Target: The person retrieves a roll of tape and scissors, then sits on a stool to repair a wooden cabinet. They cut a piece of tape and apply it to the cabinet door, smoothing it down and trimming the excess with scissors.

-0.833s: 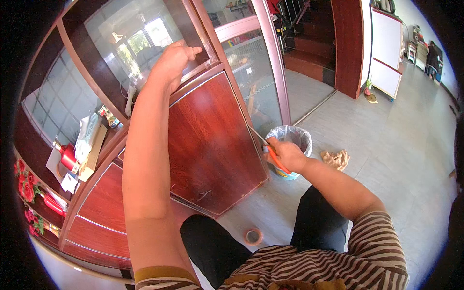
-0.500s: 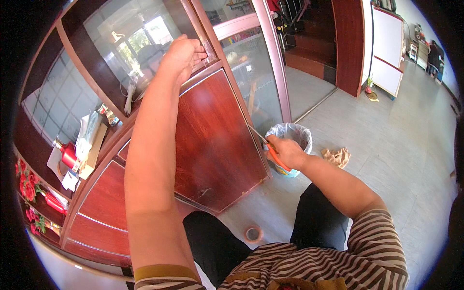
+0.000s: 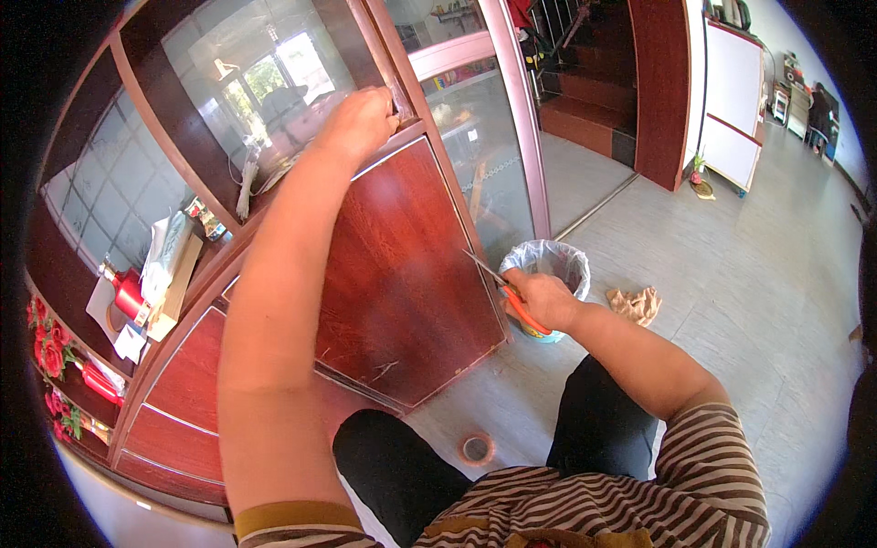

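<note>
From the middle of the view, the left hand (image 3: pixel 365 123) is up at eleven o'clock, its arm stretched over the cabinet. It sits at the right end of the open shelf's ledge, close beside the brown upright post (image 3: pixel 426 146). Its grip is bent inward with the fingers curled down; whether anything is pinched there, I cannot tell, as the back of the hand hides it.

The right hand (image 3: pixel 546 303) lies between three and four o'clock, its grip closed around the orange handles of the scissors (image 3: pixel 519 307). The blades point between ten and eleven o'clock, their tips in front of the right edge of the red-brown cabinet door (image 3: pixel 402 265); whether they touch it is unclear.

At twelve o'clock from the right hand, just beyond it, stands a bin (image 3: pixel 577 259) with a clear liner folded over its rim. Crumpled brown material (image 3: pixel 634 306) is on the floor at three o'clock from that hand. A roll of tape (image 3: pixel 475 461) lies on the floor near six o'clock, between the person's knees. Toward nine o'clock, the shelves bear a red bottle-shaped object (image 3: pixel 129 297) and red flowers (image 3: pixel 55 354)
</note>
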{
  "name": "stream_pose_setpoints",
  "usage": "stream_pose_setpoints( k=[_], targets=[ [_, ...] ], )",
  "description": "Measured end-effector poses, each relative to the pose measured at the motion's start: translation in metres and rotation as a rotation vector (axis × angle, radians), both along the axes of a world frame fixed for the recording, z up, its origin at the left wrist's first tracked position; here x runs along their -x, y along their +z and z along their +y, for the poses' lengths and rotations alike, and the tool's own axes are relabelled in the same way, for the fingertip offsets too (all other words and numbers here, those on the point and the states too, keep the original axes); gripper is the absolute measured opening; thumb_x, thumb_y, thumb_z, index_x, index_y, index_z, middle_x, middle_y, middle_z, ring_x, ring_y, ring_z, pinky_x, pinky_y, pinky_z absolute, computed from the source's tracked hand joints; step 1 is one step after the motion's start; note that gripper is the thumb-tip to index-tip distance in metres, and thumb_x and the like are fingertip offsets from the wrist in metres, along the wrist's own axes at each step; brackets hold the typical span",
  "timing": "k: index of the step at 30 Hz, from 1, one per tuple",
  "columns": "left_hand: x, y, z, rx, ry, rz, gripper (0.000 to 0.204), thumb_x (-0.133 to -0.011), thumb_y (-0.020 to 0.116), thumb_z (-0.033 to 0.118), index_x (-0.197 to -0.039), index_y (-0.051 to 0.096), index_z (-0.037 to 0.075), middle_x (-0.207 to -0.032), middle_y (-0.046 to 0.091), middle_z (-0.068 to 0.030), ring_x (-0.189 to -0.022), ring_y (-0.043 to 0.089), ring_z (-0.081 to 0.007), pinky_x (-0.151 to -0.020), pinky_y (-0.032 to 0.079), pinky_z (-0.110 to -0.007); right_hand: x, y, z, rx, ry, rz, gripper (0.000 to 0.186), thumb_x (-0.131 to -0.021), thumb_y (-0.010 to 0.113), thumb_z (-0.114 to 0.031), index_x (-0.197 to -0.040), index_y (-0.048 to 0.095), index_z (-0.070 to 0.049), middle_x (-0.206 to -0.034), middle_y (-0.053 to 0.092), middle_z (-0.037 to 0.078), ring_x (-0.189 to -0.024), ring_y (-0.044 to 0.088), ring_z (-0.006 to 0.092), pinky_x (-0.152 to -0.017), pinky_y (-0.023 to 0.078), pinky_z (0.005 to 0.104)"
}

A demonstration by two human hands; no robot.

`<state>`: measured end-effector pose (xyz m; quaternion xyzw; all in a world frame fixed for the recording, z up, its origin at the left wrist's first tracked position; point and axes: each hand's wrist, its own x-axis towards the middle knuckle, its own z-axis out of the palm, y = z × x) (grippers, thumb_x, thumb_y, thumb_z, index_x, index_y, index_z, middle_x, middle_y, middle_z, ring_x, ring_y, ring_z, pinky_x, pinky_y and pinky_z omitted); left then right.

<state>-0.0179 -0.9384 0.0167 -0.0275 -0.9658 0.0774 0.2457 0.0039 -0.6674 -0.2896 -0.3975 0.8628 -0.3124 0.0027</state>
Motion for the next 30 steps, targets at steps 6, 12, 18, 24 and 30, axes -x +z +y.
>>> stream_pose_setpoints(
  k=[6, 12, 18, 24, 30],
  targets=[
    [-0.002, 0.007, -0.018, 0.103, -0.091, -0.054, 0.025, -0.087, 0.073, 0.017, -0.103, 0.066, -0.001, -0.106, 0.071, -0.0235, -0.103, 0.069, -0.0418, -0.088, 0.055, -0.049, -0.004, 0.013, -0.002, -0.015, -0.005, -0.051, 0.045, -0.095, 0.068, -0.036, -0.128, 0.059, -0.008, -0.093, 0.073, 0.025, -0.090, 0.070, 0.0473, -0.079, 0.055, 0.0554],
    [-0.006, 0.019, -0.025, -0.153, -0.026, -0.193, 0.036, -0.090, 0.074, 0.029, -0.110, 0.068, 0.000, -0.111, 0.073, -0.0211, -0.108, 0.069, -0.0384, -0.093, 0.055, -0.044, -0.003, 0.010, -0.004, 0.002, 0.027, -0.042, 0.046, -0.095, 0.068, -0.036, -0.129, 0.059, -0.007, -0.094, 0.073, 0.025, -0.091, 0.070, 0.0468, -0.080, 0.055, 0.0555],
    [0.002, -0.005, 0.010, 0.014, 0.148, 0.030, 0.051, -0.094, 0.072, 0.044, -0.121, 0.068, 0.001, -0.127, 0.069, -0.0221, -0.123, 0.064, -0.0391, -0.105, 0.052, -0.048, -0.006, 0.002, -0.014, -0.026, 0.059, 0.001, 0.049, -0.096, 0.066, -0.043, -0.127, 0.057, -0.006, -0.093, 0.073, 0.027, -0.091, 0.071, 0.0474, -0.081, 0.055, 0.0558],
    [-0.003, -0.005, 0.002, 0.025, 0.095, -0.013, 0.043, -0.097, 0.071, 0.036, -0.118, 0.064, -0.001, -0.127, 0.067, -0.0224, -0.123, 0.063, -0.0404, -0.105, 0.050, -0.049, -0.006, 0.009, -0.008, -0.049, 0.038, -0.018, 0.051, -0.097, 0.066, -0.045, -0.128, 0.056, -0.006, -0.093, 0.074, 0.026, -0.093, 0.071, 0.0470, -0.084, 0.055, 0.0557],
    [0.003, -0.003, -0.005, 0.038, 0.037, -0.022, 0.035, -0.095, 0.073, 0.030, -0.110, 0.062, 0.000, -0.120, 0.066, -0.0226, -0.117, 0.063, -0.0415, -0.102, 0.050, -0.049, -0.003, 0.008, 0.002, -0.029, 0.017, -0.015, 0.048, -0.095, 0.069, -0.039, -0.131, 0.058, -0.008, -0.094, 0.073, 0.025, -0.092, 0.070, 0.0480, -0.080, 0.054, 0.0565]
  ],
)
